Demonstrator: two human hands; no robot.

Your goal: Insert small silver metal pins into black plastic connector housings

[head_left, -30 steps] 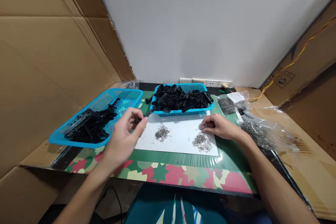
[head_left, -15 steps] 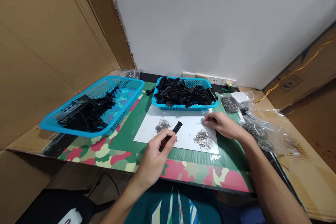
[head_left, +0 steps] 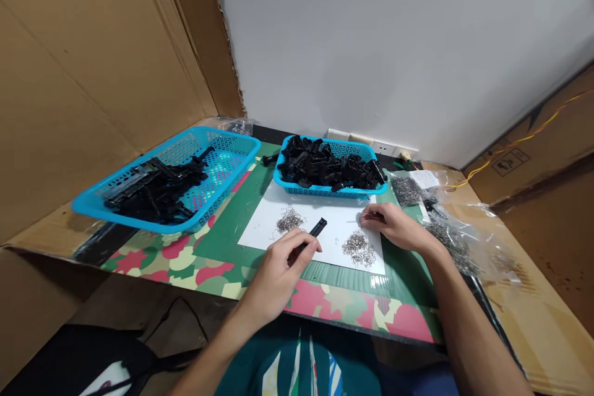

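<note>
My left hand point(head_left: 283, 263) is closed round a slim black plastic part point(head_left: 317, 228), which sticks out over a white sheet of paper point(head_left: 310, 224). My right hand point(head_left: 390, 226) rests on the sheet's right edge, its fingertips pinched on a thin metal wire piece point(head_left: 359, 217). Two small heaps of metal wire pieces lie on the paper, one to the left point(head_left: 289, 220) and one to the right point(head_left: 358, 247), just below my right hand.
A blue basket point(head_left: 330, 167) full of black plastic parts stands behind the paper. A second blue basket point(head_left: 171, 176) with black parts sits at the left. Clear bags of metal pieces point(head_left: 452, 238) lie at the right. Cardboard walls point(head_left: 93, 62) flank the patterned table mat point(head_left: 195, 266).
My left hand has come from beside the left basket to the front of the paper with the black part in it. My right hand has stayed in place. The camera has shifted a little.
</note>
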